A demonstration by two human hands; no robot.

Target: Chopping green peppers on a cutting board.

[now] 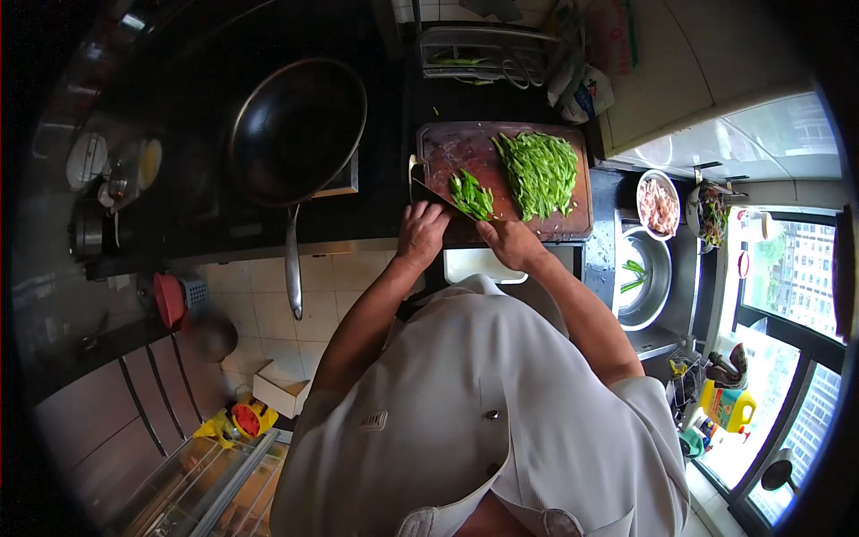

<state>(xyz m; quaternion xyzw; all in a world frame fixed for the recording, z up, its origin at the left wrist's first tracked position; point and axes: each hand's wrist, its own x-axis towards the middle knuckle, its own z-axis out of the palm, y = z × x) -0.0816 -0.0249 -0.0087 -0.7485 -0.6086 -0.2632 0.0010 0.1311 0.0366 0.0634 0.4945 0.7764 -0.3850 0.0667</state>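
Note:
A dark knife blade (448,201) slants over the front left of the wooden cutting board (463,144). My right hand (513,243) is closed at the blade's near end, its grip hiding the handle. Against the blade's near side lie the bent fingers of my left hand (424,231); whether they pinch it is hidden. Just beyond the blade sits a small heap of cut green peppers (472,194). A much larger pile of sliced green peppers (539,174) covers the board's right part, with pale seeds scattered around.
A wok (298,131) stands left, its handle (293,268) jutting past the counter edge. To the right, a bowl of sliced raw meat (658,205) sits by a metal basin (647,278) holding green stalks. A white container (483,266) is below the board. Behind stands a wire rack (486,50).

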